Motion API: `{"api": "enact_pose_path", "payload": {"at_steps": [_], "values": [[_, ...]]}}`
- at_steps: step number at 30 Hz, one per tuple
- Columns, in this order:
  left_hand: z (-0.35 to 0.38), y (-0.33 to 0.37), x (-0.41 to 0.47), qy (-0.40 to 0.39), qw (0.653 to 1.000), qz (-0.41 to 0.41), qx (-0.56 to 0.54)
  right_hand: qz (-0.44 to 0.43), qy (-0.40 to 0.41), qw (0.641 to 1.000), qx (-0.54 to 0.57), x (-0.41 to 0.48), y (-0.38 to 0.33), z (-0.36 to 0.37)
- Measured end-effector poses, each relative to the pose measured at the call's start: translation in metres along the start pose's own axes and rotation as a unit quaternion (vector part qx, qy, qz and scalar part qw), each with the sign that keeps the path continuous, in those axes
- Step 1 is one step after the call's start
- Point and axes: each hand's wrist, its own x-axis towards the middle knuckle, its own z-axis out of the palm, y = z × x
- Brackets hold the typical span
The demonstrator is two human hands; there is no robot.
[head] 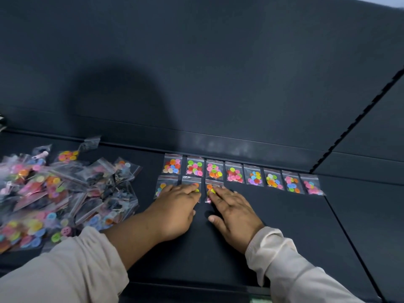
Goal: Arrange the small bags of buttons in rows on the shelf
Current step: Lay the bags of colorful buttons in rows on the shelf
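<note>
Pink, orange, green and blue buttons (255,178) fill clear bags (234,167) on my dark grey shelf (284,226); my sleeves (290,256) are pale beige.

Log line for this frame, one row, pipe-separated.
left hand: flat on second front bag | right hand: fingers on third front bag | back row: eight bags | loose pile: left

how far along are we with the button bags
Done: a back row of eight bags lies at the rear of the shelf. In hand: a front row of three, left hand and right hand pressing flat on them. Left: the big pile of loose bags on the left.
</note>
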Motion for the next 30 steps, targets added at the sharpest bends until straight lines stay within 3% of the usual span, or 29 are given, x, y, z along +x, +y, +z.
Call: {"api": "enact_pose_path", "payload": {"at_steps": [10, 16, 30], "values": [[-0.005, -0.008, -0.006, 0.027, 1.000, 0.001, -0.001, 0.005, 0.034, 0.999, 0.005, 0.003, -0.010, -0.009], [-0.026, -0.031, -0.020, 0.085, 0.996, -0.026, 0.016, 0.013, 0.108, 0.994, 0.015, 0.019, -0.042, -0.033], [-0.086, -0.168, -0.105, 0.141, 0.968, -0.198, 0.055, -0.123, 0.078, 0.986, 0.083, 0.112, -0.178, -0.048]]}}
